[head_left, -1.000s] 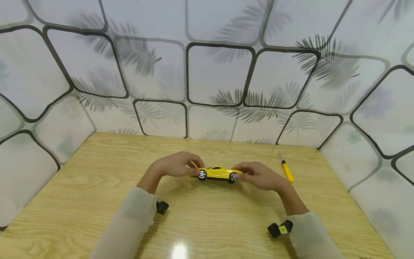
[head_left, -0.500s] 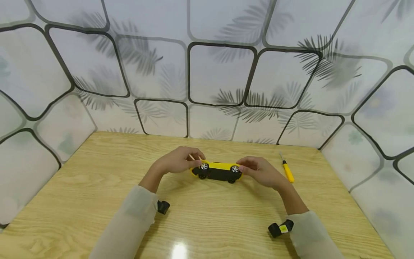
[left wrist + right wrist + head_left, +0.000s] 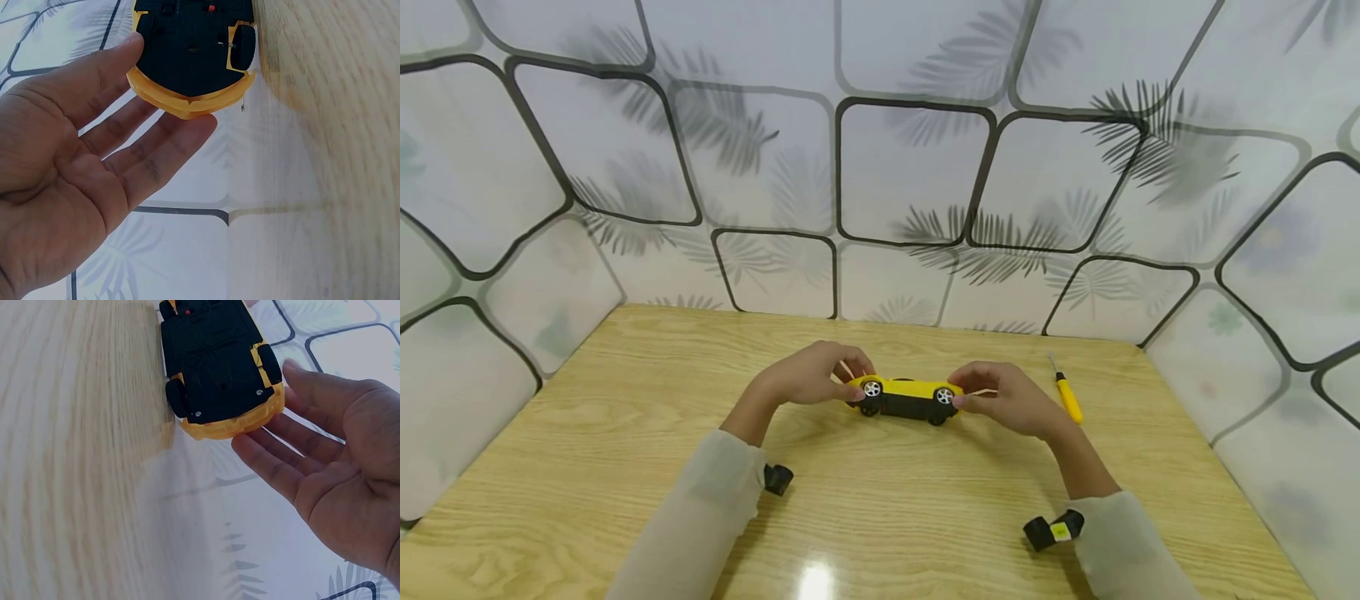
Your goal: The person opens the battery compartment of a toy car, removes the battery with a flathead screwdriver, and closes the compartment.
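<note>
Over the table [image 3: 880,500], the car [image 3: 910,388] is tipped to show more of its black underside than a second ago, the left hand [image 3: 808,372] and right hand [image 3: 1009,402] each pinching one end between thumb and fingers.

Yellow toy car [image 3: 907,388] — tilted sideways, black underside [image 3: 187,56] and silver-hubbed wheels [image 3: 871,389] showing — crosswise at wooden table [image 3: 880,500].

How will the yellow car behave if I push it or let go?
The car would probably roll easily once flat on its wheels. Its smooth-looking shell seems hard, so it should feel stiff, maybe slippery. Tilted, with its underside showing, it would likely tip if released.
</note>
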`<action>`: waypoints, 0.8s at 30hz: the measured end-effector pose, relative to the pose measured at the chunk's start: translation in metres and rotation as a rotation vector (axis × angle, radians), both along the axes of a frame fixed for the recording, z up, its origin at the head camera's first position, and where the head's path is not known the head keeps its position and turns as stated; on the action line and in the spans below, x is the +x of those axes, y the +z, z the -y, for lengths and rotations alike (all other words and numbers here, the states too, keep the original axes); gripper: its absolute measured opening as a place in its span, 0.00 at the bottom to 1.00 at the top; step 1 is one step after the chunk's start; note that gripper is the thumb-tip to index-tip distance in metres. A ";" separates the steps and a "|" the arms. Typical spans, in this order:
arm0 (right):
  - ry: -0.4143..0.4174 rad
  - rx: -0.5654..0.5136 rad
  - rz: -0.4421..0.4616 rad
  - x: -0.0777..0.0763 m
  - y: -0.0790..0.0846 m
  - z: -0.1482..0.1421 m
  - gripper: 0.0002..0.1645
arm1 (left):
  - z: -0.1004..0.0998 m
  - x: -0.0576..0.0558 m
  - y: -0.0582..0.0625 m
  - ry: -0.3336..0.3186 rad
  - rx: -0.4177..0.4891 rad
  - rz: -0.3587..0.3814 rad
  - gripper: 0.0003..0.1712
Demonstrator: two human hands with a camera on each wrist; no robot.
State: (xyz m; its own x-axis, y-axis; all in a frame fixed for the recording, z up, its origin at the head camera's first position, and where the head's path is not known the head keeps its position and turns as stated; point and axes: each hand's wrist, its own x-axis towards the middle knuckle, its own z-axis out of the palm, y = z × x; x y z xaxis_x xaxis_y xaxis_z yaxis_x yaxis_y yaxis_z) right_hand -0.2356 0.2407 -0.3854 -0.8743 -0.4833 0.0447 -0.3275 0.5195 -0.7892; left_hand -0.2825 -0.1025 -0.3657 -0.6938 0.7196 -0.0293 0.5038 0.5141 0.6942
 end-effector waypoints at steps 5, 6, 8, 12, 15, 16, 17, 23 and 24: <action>0.030 -0.043 0.020 -0.001 -0.003 -0.002 0.25 | 0.001 -0.001 -0.001 0.019 0.000 -0.014 0.15; 0.030 -0.035 0.010 -0.001 -0.004 -0.002 0.25 | 0.001 -0.001 -0.001 0.021 0.004 -0.019 0.15; 0.023 -0.016 -0.015 -0.002 -0.005 -0.001 0.25 | 0.002 -0.001 -0.001 0.028 0.011 -0.031 0.15; -0.011 0.020 -0.055 -0.001 -0.005 0.003 0.23 | 0.001 -0.002 -0.002 0.045 0.037 -0.037 0.14; -0.035 0.033 -0.074 -0.001 -0.005 0.005 0.21 | 0.001 -0.003 -0.003 0.060 0.055 -0.028 0.12; -0.042 0.036 -0.077 -0.001 -0.006 0.005 0.20 | 0.001 -0.003 -0.003 0.064 0.059 -0.023 0.12; -0.048 0.038 -0.079 -0.001 -0.006 0.005 0.20 | 0.001 -0.003 -0.003 0.070 0.061 -0.018 0.12; -0.047 0.027 -0.081 -0.002 -0.007 0.004 0.19 | 0.002 -0.003 -0.002 0.094 0.056 0.020 0.15; -0.044 0.023 -0.079 -0.002 -0.007 0.004 0.19 | 0.002 -0.004 -0.002 0.094 0.055 0.024 0.16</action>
State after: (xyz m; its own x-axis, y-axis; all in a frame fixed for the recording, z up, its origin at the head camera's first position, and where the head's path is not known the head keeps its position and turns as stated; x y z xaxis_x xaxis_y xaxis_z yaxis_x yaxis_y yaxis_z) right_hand -0.2378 0.2366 -0.3923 -0.8890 -0.4459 0.1037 -0.3645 0.5525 -0.7496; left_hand -0.2861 -0.1043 -0.3681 -0.7576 0.6526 -0.0091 0.4385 0.5193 0.7335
